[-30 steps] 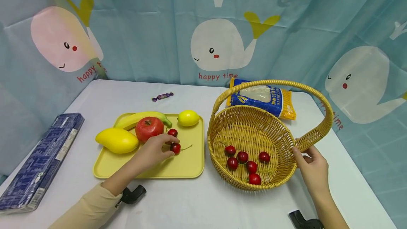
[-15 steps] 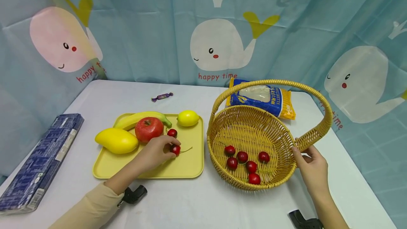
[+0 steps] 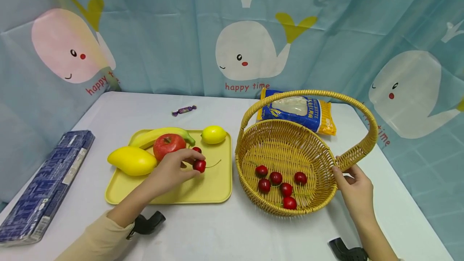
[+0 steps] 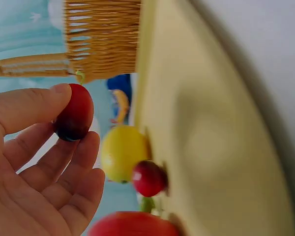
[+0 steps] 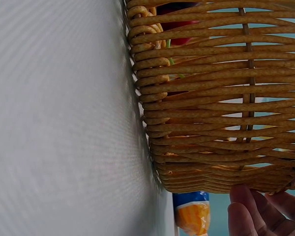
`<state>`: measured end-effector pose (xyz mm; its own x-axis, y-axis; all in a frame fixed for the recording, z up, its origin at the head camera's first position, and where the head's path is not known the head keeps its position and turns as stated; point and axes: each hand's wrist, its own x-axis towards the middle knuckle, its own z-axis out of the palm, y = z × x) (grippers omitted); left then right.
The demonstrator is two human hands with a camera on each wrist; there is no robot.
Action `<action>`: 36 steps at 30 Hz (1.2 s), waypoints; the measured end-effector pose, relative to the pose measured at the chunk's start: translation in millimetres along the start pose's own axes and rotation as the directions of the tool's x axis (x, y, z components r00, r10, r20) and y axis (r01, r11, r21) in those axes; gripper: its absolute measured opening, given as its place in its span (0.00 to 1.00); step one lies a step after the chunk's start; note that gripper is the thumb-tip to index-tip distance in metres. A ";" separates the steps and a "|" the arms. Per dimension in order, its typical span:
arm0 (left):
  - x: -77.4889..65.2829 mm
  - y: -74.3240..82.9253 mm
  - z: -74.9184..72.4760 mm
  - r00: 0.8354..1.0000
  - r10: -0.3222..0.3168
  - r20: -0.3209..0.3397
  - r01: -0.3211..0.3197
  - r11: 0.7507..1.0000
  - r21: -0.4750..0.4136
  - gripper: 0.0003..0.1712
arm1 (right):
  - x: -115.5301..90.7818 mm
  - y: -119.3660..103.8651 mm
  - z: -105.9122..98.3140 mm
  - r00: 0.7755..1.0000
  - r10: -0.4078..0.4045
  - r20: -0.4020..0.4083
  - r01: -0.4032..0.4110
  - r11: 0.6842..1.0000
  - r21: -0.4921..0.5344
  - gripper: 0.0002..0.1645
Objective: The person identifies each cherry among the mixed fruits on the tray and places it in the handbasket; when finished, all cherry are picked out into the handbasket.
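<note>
My left hand (image 3: pixel 174 172) pinches a dark red cherry (image 4: pixel 77 114) between thumb and fingers, raised over the yellow tray (image 3: pixel 217 188). Its thin stem points right in the head view. Behind it, a second cherry (image 4: pixel 149 177) lies on the tray, partly covered by my hand in the head view. My right hand (image 3: pixel 356 192) grips the wicker basket (image 3: pixel 282 144) at its right rim, by the foot of the arched handle, thumb on the inner side. Inside the basket, several cherries (image 3: pixel 276 178) lie on the woven bottom.
On the tray also lie a mango (image 3: pixel 132 160), a banana (image 3: pixel 163 134), a red apple-like fruit (image 3: pixel 168 146) and a lemon (image 3: pixel 213 135). A wrapped candy (image 3: pixel 184 110) lies behind it. A blue-and-yellow pasta bag (image 3: pixel 297 112) sits behind the basket, a long blue package (image 3: pixel 47 184) at left.
My left hand has lifted the pinched cherry slightly off the tray, its stem swinging up. The right hand keeps its hold on the basket.
</note>
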<state>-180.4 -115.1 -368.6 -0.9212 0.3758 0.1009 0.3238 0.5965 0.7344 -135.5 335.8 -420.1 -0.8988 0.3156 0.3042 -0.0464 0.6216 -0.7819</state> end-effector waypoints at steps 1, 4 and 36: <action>-0.6 2.5 -2.1 1.000 0.008 -0.003 -0.008 1.000 -0.014 0.20 | -0.1 0.1 -0.2 1.000 -0.002 -0.001 0.002 1.000 0.001 0.27; -2.9 10.5 -7.8 1.000 0.030 -0.006 -0.031 0.998 -0.058 0.20 | -0.1 1.6 -0.1 1.000 -0.007 -0.003 0.007 1.000 -0.005 0.27; 42.6 113.4 41.2 0.913 0.344 0.220 -0.288 0.925 -0.248 0.18 | -4.4 -28.1 -3.0 0.999 0.033 -0.020 -0.033 0.999 0.029 0.23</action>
<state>-174.1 -2.3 -308.7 -0.6823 0.7040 0.1972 0.5116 0.2671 0.8167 -128.9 319.1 -397.9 -0.8908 0.3507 0.2890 -0.0294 0.5901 -0.8068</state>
